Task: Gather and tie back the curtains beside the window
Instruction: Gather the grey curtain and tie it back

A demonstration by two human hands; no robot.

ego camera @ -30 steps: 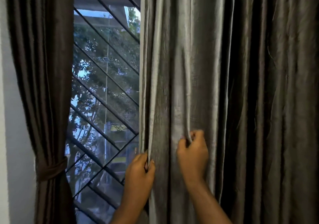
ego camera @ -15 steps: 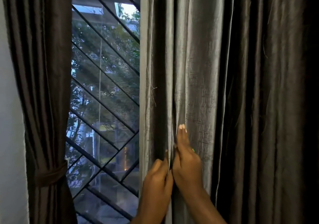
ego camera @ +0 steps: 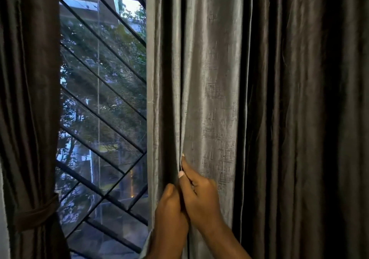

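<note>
Beside the grilled window [ego camera: 101, 99], the left hand [ego camera: 169, 218] and right hand [ego camera: 199, 194] pinch adjoining folds of the untied grey curtain [ego camera: 209, 79], whose sleek pleats could slide loose if either pinch slackens.

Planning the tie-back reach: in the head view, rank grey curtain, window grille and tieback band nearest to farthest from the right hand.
1. grey curtain, pinched by the right hand.
2. window grille, to its left.
3. tieback band, far left, round the brown curtain.
</note>
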